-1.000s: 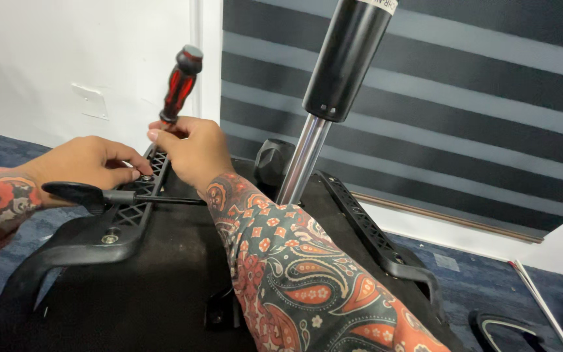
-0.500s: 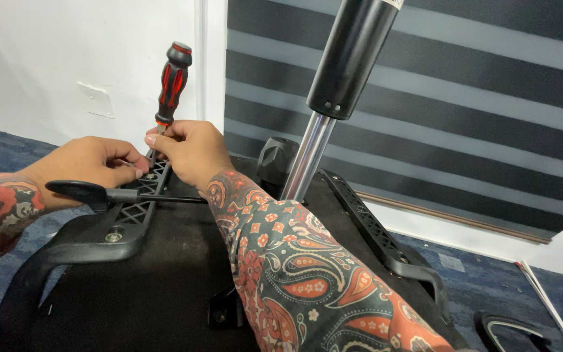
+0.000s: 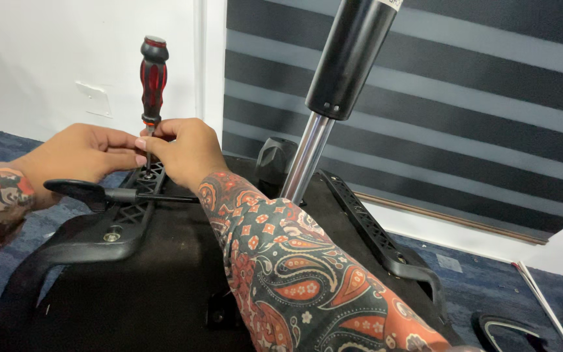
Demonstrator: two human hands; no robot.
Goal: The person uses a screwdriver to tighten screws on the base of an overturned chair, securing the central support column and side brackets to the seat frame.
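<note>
A red-and-black screwdriver [image 3: 153, 72] stands upright with its tip in the black ribbed armrest bracket [image 3: 131, 212] on the underside of an upturned chair seat [image 3: 164, 287]. My right hand [image 3: 184, 151] pinches the screwdriver's metal shaft just below the handle. My left hand [image 3: 79, 153] rests against the bracket beside it, fingertips touching the shaft near the tip. Both forearms wear patterned sleeves.
A chrome and black gas-lift column [image 3: 333, 85] rises from the seat's middle. A black lever [image 3: 99, 193] sticks out leftward below my hands. A second armrest bracket [image 3: 379, 234] runs along the right. Behind are a white wall, striped blinds and blue carpet [image 3: 483, 287].
The screwdriver has swung from leaning right to standing straight up. Both hands have stayed at the bracket, closing in around the shaft.
</note>
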